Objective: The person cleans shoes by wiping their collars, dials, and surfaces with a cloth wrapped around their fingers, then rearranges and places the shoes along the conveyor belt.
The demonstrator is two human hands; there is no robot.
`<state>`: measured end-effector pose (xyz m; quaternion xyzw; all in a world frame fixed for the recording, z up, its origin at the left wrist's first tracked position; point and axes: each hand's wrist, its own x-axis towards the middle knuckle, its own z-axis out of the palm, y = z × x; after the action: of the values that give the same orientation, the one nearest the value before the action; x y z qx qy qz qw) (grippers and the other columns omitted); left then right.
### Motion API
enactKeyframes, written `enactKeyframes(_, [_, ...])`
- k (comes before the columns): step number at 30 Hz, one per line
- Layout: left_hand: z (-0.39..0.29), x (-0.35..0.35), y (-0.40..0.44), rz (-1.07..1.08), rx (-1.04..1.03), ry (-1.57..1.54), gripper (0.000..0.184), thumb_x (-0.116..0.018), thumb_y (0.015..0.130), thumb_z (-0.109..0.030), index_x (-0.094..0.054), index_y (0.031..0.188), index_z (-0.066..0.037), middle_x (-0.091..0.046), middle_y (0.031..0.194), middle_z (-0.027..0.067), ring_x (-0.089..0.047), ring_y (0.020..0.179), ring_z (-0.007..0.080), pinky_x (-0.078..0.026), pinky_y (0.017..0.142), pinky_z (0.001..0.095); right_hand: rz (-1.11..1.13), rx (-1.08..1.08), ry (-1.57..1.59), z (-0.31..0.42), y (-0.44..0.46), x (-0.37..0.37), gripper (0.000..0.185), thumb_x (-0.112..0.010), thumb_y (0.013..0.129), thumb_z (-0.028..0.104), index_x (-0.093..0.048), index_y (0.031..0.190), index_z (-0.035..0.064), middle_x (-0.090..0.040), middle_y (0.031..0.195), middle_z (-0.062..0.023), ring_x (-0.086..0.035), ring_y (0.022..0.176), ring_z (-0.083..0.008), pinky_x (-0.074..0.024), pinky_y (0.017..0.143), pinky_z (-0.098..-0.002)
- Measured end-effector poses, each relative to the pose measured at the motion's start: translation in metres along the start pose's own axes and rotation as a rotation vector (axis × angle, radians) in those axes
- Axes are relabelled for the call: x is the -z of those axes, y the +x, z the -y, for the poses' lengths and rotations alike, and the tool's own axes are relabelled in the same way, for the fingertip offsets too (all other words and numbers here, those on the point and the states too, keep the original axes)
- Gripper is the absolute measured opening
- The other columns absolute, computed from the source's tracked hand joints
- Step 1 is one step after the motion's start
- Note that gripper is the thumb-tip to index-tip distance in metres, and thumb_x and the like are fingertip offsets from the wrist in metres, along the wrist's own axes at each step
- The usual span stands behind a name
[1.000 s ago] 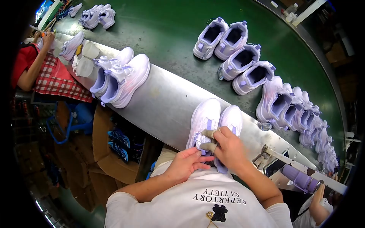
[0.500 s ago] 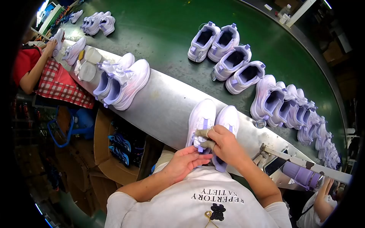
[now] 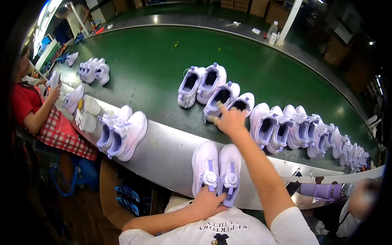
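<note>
- Shoe pair (image 3: 204,161): your left hand (image 3: 205,205) meets its openings, fingers' hold unclear.
- Your right hand (image 3: 217,112), fingers parted, touches a farther shoe (image 3: 209,108).
- Metal tabletop (image 3: 169,143) runs left; shoe row (image 3: 256,122) crowds right.

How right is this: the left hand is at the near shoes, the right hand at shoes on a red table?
The table is green, not red, in the head view; the left hand is at the near shoes, the right hand at shoes on it.
</note>
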<state>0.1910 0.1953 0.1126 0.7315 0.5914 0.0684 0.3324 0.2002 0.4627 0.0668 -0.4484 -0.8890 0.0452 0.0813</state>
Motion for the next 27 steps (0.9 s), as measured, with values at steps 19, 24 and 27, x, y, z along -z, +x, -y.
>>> enactKeyframes(19, [0.269, 0.247, 0.054, -0.737, 0.345, 0.311, 0.037, -0.075, 0.074, -0.035, -0.067, 0.097, -0.007, -0.063, 0.094, 0.0184, -0.059, 0.09, 0.0344, -0.046, 0.077, 0.0419, 0.206, 0.18, -0.001, -0.092, -0.001, 0.051, 0.033, -0.07, 0.075, 0.02, -0.065, 0.108, 0.017, -0.062, 0.087, -0.0097, -0.06, 0.08, -0.0272, -0.0437, 0.076, -0.0417])
enactKeyframes(24, [0.311, 0.219, 0.101, -0.537, 0.496, 0.672, 0.035, -0.071, 0.078, -0.032, -0.066, 0.103, -0.008, -0.06, 0.115, 0.0204, -0.053, 0.111, 0.0344, -0.042, 0.092, 0.0426, 0.101, 0.238, 0.575, -0.026, 0.054, 0.078, 0.037, -0.066, 0.082, 0.017, -0.06, 0.118, 0.0127, -0.058, 0.109, -0.0111, -0.061, 0.09, -0.0337, -0.0506, 0.076, -0.0418])
enactKeyframes(27, [0.252, 0.22, 0.122, -0.875, 0.298, 0.416, 0.023, -0.071, 0.078, -0.021, -0.066, 0.093, -0.005, -0.059, 0.11, 0.0152, -0.053, 0.104, 0.0344, -0.042, 0.089, 0.0422, 0.085, 0.278, 0.607, 0.002, 0.089, 0.023, 0.044, -0.066, 0.083, 0.017, -0.055, 0.126, 0.012, -0.051, 0.126, -0.0153, -0.059, 0.099, -0.0376, -0.0502, 0.084, -0.0433])
